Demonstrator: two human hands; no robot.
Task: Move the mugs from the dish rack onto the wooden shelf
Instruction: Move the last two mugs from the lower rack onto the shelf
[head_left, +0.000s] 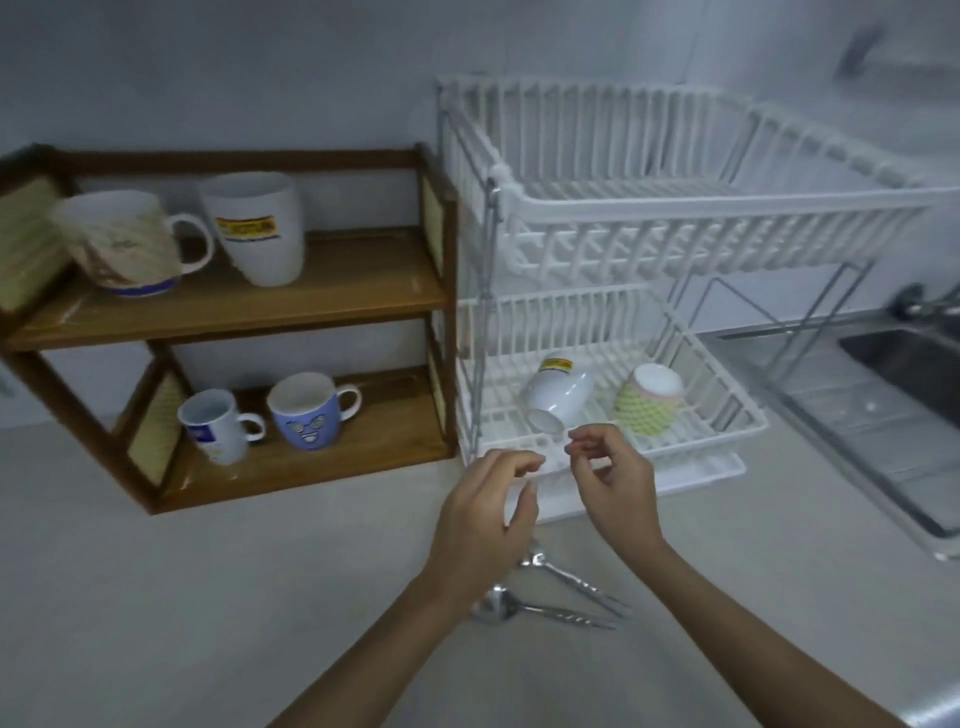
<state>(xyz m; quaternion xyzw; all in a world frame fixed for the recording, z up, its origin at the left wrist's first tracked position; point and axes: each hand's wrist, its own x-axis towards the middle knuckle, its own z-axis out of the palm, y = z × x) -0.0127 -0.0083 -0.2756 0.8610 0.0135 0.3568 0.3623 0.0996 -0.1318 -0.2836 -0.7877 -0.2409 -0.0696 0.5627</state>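
Two mugs remain in the white dish rack's (727, 415) lower tier: a white mug (558, 395) on its side and a green-patterned mug (649, 400) upside down. Just before them hover the left hand (483, 525) and right hand (613, 483), fingers loosely curled, empty. Four mugs stand on the wooden shelf (337, 296).

text: none legible | white cup (257, 228): yellow-red label, blurred | white mug in rack (558, 391): same label, unreadable

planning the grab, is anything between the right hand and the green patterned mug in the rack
Head view: only the white dish rack's wire front edge separates the empty right hand from the upside-down green patterned mug.
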